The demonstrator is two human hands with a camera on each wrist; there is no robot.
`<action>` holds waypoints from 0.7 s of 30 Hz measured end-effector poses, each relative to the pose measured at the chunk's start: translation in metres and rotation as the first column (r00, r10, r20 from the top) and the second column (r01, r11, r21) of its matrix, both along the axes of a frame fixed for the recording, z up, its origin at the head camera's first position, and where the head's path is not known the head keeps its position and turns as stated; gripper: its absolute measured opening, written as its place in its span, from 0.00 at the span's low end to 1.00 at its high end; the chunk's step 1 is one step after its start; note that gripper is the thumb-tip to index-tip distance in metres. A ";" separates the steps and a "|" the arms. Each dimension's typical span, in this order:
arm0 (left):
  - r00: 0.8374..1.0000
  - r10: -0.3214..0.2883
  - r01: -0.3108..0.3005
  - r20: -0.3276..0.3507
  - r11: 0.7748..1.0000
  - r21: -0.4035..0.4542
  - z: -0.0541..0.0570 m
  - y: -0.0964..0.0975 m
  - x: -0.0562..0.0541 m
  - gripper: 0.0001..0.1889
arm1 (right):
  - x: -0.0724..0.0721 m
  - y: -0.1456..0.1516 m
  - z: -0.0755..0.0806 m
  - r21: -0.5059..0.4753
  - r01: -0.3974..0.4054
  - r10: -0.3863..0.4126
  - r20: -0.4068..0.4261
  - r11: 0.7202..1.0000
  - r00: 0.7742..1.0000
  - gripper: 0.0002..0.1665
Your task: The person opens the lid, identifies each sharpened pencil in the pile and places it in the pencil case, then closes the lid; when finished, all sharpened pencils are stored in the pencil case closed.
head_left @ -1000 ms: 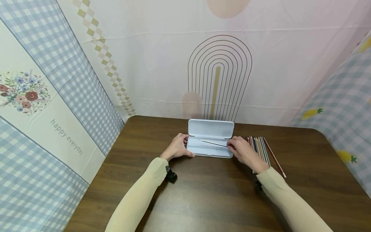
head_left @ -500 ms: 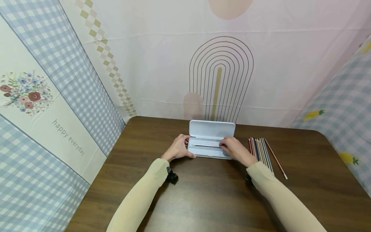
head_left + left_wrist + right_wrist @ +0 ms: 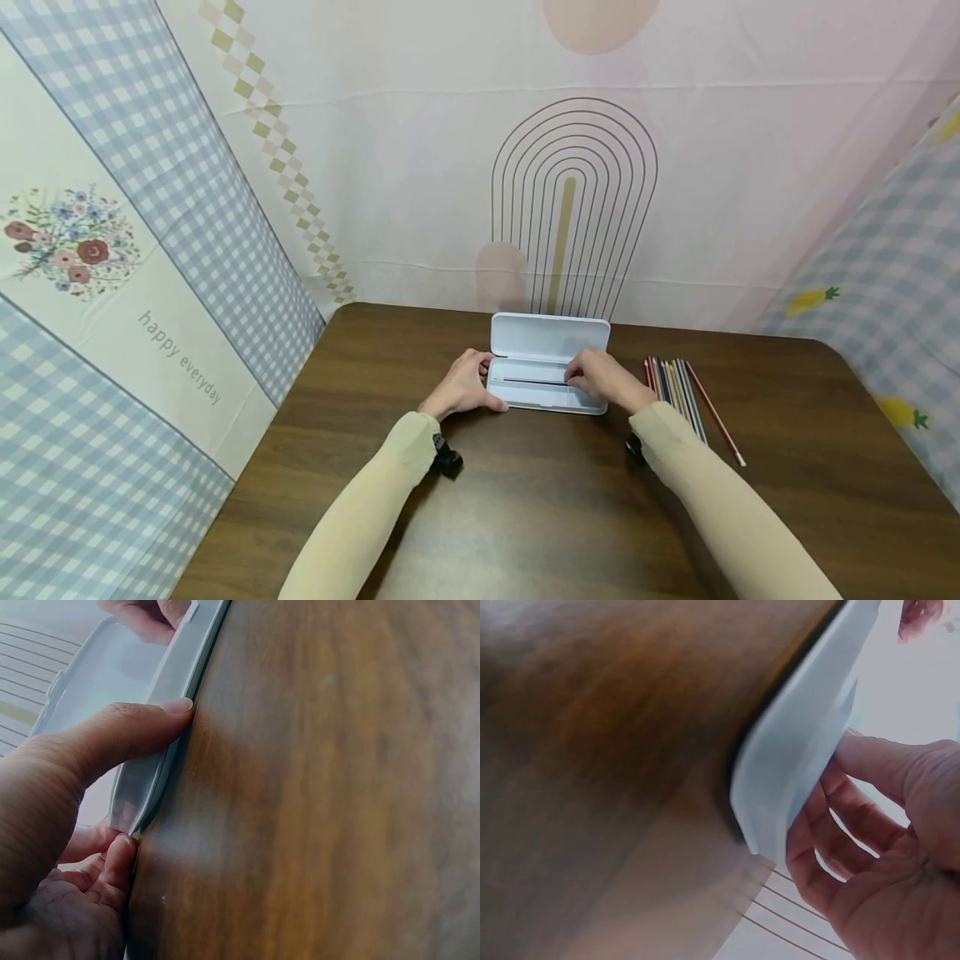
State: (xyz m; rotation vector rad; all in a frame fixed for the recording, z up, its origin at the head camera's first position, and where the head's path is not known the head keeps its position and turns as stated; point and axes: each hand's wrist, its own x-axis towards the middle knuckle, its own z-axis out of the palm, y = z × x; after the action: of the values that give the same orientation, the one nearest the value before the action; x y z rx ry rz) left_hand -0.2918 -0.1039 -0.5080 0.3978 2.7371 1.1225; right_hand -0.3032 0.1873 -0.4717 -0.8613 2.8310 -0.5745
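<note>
A pale blue pencil case lies on the table with its lid raised at the back. My left hand grips its left end; in the left wrist view the thumb presses the front wall and the fingers curl round the corner. Lengthwise inside the case runs a thin dark pencil. Over the right part of the tray, my right hand pinches the pencil's right end. The right wrist view shows those fingers dipping past the case wall, which hides their tips and the pencil.
Several coloured pencils lie side by side on the brown table, right of the case. A reddish pencil slants apart from them. Behind the table hangs a patterned cloth.
My right hand has moved left and down into the case with the pencil, which went from slanted to lying along the tray. The left hand keeps its grip on the case.
</note>
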 end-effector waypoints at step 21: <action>1.000 -0.003 0.003 -0.005 1.000 -0.004 0.000 0.001 0.000 0.50 | 0.003 -0.003 -0.001 -0.015 0.066 -0.065 0.042 0.998 0.997 0.10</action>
State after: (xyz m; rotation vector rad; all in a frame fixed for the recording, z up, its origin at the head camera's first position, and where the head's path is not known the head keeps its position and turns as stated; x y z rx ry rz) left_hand -0.2918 -0.1031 -0.5081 0.4047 2.7421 1.1169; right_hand -0.2998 0.1841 -0.4731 -0.7530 2.8298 -0.6179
